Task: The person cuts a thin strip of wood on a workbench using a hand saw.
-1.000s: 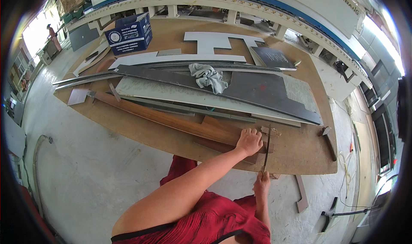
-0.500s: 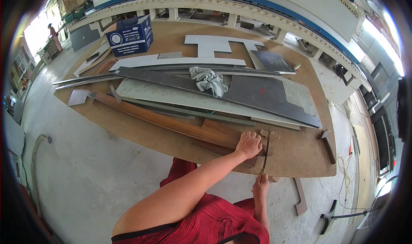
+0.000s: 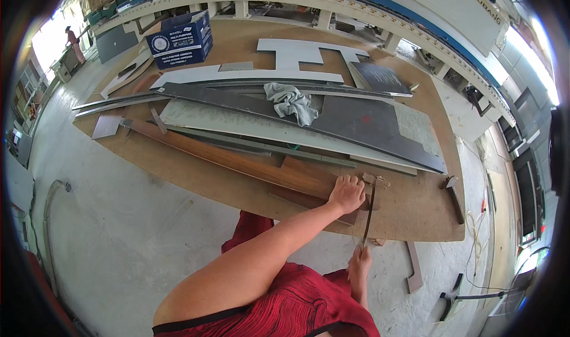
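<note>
A long brown wood-grain board (image 3: 237, 165) lies along the near side of the table. My left hand (image 3: 346, 194) is closed over its right end, fingers curled across the top. Below it my right hand (image 3: 358, 264) is wrapped round the handle of a handsaw (image 3: 369, 218). The saw's thin dark blade appears nearly edge-on and points away from me, just right of my left hand, by the board's end. Its teeth cannot be made out. Near the blade tip lies a small pale-brown scrap (image 3: 383, 181).
A hammer (image 3: 454, 199) lies at the table's right edge. Grey and white panels (image 3: 297, 117), with a grey cloth (image 3: 291, 104) on top, are stacked behind the board. A blue box (image 3: 180, 40) stands at the back left, and a long machine (image 3: 285, 3) runs behind the table (image 3: 415, 224).
My right hand has drawn the handsaw slightly back toward me. My left hand stays on the board. The whole view has shifted a little.
</note>
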The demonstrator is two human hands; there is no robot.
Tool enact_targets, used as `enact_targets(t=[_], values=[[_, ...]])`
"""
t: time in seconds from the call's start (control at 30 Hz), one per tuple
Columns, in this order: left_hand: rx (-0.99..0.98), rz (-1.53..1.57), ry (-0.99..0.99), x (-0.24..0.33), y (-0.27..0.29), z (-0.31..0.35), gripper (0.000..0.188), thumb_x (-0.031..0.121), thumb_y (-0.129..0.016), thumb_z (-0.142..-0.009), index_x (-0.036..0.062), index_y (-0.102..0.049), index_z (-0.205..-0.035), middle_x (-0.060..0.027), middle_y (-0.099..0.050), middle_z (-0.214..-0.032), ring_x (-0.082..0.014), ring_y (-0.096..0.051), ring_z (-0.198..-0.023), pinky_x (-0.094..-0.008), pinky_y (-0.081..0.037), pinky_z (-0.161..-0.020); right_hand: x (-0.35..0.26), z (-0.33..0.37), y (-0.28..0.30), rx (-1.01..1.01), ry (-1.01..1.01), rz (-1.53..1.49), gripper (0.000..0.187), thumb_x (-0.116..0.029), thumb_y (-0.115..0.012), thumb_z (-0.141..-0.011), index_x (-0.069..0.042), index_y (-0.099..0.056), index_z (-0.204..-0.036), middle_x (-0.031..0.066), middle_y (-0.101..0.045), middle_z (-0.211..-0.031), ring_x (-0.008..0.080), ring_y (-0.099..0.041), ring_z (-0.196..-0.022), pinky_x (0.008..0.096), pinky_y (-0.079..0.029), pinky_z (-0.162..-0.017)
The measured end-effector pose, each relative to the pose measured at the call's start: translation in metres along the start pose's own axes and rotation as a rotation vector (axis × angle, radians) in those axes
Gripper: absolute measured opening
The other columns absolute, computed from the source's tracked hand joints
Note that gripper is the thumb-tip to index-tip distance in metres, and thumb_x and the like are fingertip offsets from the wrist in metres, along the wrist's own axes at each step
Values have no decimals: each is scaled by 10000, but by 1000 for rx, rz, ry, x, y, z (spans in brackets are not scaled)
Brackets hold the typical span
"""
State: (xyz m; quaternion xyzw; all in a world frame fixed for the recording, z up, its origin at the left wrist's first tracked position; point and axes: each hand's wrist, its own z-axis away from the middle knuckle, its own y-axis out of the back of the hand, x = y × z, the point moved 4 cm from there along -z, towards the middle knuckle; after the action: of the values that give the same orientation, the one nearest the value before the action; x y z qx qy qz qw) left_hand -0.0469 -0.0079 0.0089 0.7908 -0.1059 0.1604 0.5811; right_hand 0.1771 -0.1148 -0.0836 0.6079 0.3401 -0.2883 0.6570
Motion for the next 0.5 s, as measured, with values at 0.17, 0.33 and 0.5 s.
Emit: enact_targets(t=[0.17, 0.33, 0.5], values=[[-14, 14, 13, 1, 2, 1, 265, 318, -540, -908, 81, -638, -974, -113, -625, -1006, -285, -569, -1006, -450, -429, -887, -20, -38, -7, 12, -25, -11, 246, -226, -489, -1005, -54, -448, -834, 82, -454, -518, 193, -464, -366, 353, -366, -331], [-2, -3, 20, -1, 4, 1, 269, 324, -534, -910, 82, -635, -968, -112, -623, -1008, -285, -564, -1001, -445, -427, -888, -27, 53, 13, 40, 68, 117, 200, -194, -507, -982, 0, -517, -932, 265, -603, -773, 440, -605, -698, 485, -446, -605], [6, 24, -6, 3, 3, 1, 266, 326, -530, -908, 87, -631, -962, -107, -622, -1003, -283, -563, -998, -444, -426, -881, -14, 49, 20, -37, -88, 78, 203, -194, -506, -984, 6, -522, -946, 263, -598, -773, 433, -605, -713, 475, -453, -618]])
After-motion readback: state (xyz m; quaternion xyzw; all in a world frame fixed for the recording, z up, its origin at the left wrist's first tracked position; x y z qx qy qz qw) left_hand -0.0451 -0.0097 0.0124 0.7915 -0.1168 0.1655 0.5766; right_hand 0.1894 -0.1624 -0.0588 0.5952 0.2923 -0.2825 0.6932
